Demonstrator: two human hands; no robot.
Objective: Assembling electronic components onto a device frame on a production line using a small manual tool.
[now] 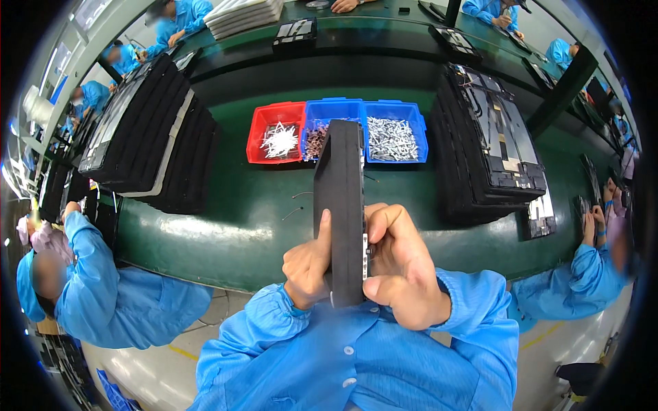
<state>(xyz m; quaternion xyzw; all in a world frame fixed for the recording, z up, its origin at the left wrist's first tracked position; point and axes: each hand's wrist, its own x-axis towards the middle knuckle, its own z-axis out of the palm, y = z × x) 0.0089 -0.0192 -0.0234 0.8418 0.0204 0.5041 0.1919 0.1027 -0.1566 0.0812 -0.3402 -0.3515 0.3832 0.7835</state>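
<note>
I hold a flat black panel (339, 198) upright on its edge in front of my chest, its thin side facing me. My left hand (308, 264) grips its left face, thumb pressed against the dark surface. My right hand (401, 267) wraps the right face near the lower end, fingers curled over small connectors on the edge. The panel's top end reaches up over the coloured bins.
A red bin (264, 120) of white parts and two blue bins (391, 109) of small metal parts sit on the green table (240, 212). Stacks of black panels stand left (154, 130) and right (493, 151). Co-workers in blue coats sit on both sides (103, 301).
</note>
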